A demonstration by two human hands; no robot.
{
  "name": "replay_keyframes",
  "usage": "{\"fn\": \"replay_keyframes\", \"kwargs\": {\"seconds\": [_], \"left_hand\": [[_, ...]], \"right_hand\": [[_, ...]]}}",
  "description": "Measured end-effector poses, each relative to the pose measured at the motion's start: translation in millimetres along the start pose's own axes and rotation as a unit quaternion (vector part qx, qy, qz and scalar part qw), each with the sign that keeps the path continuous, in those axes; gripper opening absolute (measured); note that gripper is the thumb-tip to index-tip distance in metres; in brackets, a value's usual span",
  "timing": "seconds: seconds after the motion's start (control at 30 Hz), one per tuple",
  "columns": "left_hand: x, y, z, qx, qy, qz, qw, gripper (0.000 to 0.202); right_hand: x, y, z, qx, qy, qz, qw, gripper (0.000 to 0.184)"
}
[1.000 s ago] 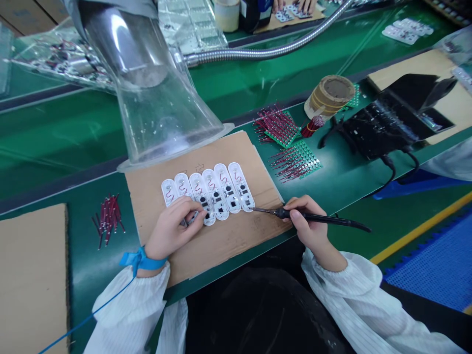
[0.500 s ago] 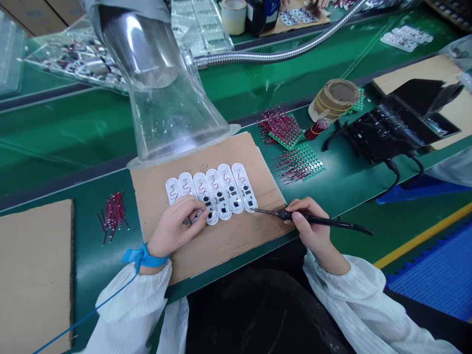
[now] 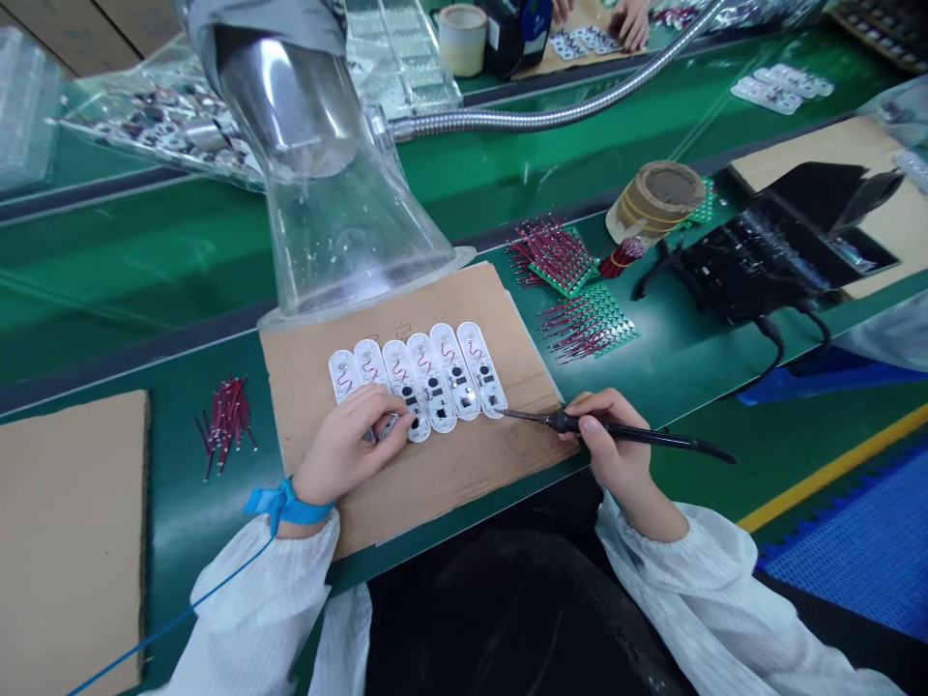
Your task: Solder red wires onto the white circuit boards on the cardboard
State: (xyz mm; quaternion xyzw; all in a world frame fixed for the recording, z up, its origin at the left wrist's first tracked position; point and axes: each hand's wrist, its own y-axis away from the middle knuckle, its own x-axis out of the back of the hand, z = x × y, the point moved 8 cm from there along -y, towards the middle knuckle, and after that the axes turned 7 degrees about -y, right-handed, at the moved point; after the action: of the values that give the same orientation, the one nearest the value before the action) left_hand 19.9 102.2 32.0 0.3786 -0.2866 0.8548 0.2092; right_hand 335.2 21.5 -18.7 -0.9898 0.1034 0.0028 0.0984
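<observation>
We have cardboard sheet (image 3: 435,493) on workbench (image 3: 181,493) before us, six circuit boards (image 3: 417,377) in row on it. Extraction hood (image 3: 348,232) over its far edge. Wire bundle (image 3: 224,425) left of sheet; pinned panels (image 3: 587,324) and tape roll (image 3: 656,198) farther right.

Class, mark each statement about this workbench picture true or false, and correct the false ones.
1. The right hand holds a soldering iron. True.
2. The blue strap is on the right wrist. False: it is on the left wrist.
3. Six white boards lie in a row on cardboard. True.
4. The sleeves are dark blue. False: they are white.
</observation>
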Motion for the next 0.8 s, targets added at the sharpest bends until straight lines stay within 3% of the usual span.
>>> {"fn": "replay_keyframes", "kwargs": {"seconds": [0.17, 0.8], "left_hand": [[9.5, 5, -11, 0.029, -0.002, 0.02, 0.999, 0.014], [5.8, 5, -11, 0.018, -0.007, 0.005, 1.0, 0.012]], "right_hand": [[-9, 0, 5, -0.024, -0.038, 0.073, 0.996, 0.028], [-24, -4, -3, 0.004, 0.018, 0.012, 1.0, 0.025]]}}
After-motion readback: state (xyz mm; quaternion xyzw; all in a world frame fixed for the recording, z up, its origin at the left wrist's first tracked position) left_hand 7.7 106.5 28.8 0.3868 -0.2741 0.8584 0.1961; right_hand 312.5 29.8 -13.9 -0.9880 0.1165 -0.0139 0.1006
